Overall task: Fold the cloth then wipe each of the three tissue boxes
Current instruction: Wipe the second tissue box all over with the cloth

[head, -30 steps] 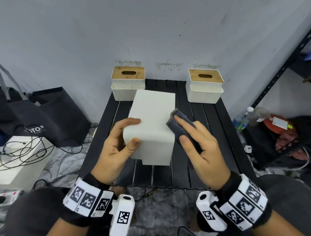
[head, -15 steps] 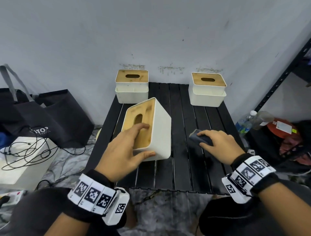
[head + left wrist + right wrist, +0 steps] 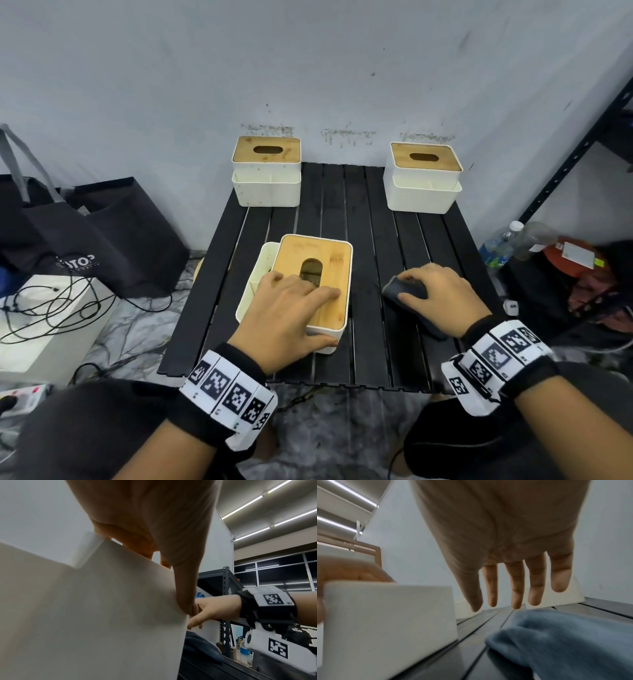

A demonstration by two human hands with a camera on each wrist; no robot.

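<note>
Near tissue box (image 3: 320, 274), tilted on edge half second ago, now upright, bamboo lid up, at table (image 3: 373, 212) centre toward 7 o'clock. Left hand (image 3: 284, 315) still on it: fingers spread flat across lid, thumb against near side wall. Right hand (image 3: 442, 294) at 4 o'clock, hovering over grey folded cloth (image 3: 404, 291), fingers loosely extended; contact unclear. Other tissue boxes at 11 o'clock (image 3: 266, 171) and 1 o'clock (image 3: 424, 176).
</note>
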